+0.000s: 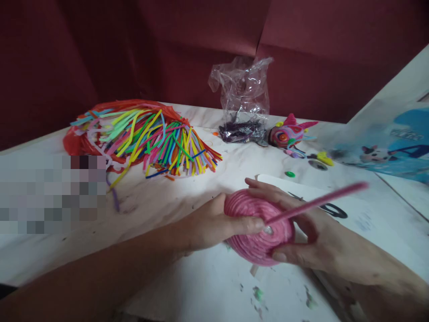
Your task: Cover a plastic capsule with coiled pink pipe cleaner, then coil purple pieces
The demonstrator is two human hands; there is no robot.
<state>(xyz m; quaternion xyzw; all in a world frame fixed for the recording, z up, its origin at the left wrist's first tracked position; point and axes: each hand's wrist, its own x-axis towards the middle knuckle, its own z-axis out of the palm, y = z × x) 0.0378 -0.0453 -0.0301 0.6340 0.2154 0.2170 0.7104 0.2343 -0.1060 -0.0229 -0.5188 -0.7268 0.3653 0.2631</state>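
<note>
The left hand [216, 223] and right hand [330, 246] are clamped on a pink pipe-cleaner coil [253, 247], holding it between them over the marbled tabletop [246, 162]. Its rounds look tightly wound, apparently done, while one pink stem [318, 202] juts loose near the centre, not yet coiled in

Close head-worn view, forward and down over the pink coil [255, 244]
</note>
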